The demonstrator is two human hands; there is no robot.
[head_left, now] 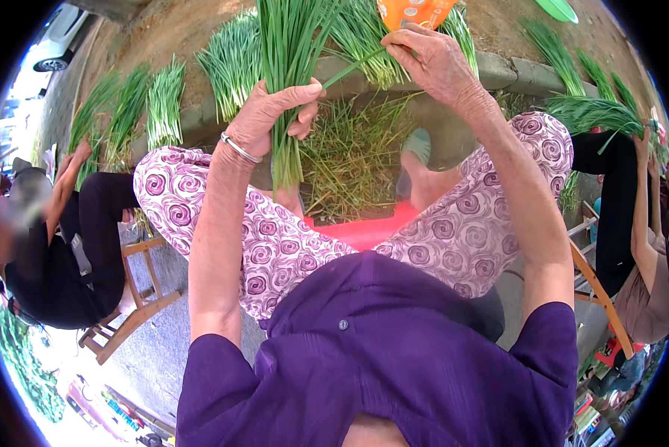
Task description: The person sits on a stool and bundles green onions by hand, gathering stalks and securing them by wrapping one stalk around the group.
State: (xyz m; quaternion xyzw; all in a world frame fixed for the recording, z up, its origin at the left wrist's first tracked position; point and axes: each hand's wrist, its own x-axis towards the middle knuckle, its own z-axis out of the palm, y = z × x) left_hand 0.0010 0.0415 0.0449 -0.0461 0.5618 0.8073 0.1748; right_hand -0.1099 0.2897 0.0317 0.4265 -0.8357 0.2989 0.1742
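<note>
left hand (271,119) grips chive bunch (286,45); right hand (435,63) pinches one.

Bunch of chives (286,89) in left hand (263,119): bright green, paler toward cut ends. Single stalk (353,65) in right hand (438,63): green. Bangle (239,148) on left wrist: silver. Trousers (461,231): white with purple swirl pattern. Shirt (394,350): plain deep purple. Stool (364,231) between knees: red. Trimmings (349,160) on ground: dull green-yellow. Bag (412,11) at top edge: orange. Sandal (418,145): grey-green. Neighbour's chair (137,298): brown wood.
</note>
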